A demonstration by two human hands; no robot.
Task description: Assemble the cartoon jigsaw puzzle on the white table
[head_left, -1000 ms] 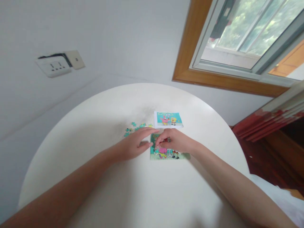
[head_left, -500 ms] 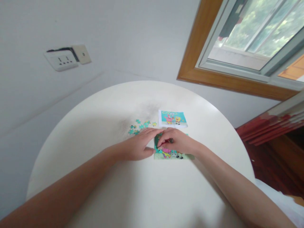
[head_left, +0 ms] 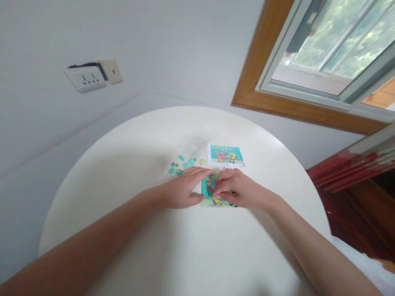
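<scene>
A partly assembled jigsaw puzzle [head_left: 205, 189] with a cartoon scene in teal, pink and green lies flat on the white table. My left hand [head_left: 182, 189] rests at its left edge, fingers stretched out and thumb apart, so it is open. Over the middle of the puzzle, my right hand [head_left: 236, 189] is closed in a pinch, fingertips down on the picture near the pink figure. Whatever sits between those fingertips is too small and hidden to make out. The right hand covers much of the puzzle's right side.
Several loose puzzle pieces [head_left: 185, 164] lie beyond my left hand. A printed reference picture [head_left: 226, 155] with the cartoon figures lies behind the puzzle. The round white table [head_left: 123, 164] meets a wall with a socket [head_left: 89, 79]; a wood-framed window [head_left: 247, 98] is at the right.
My right hand's pinched fingertips have shifted slightly right across the puzzle, uncovering more of its left part. My left hand stays at the left edge. The view has shifted slightly.
</scene>
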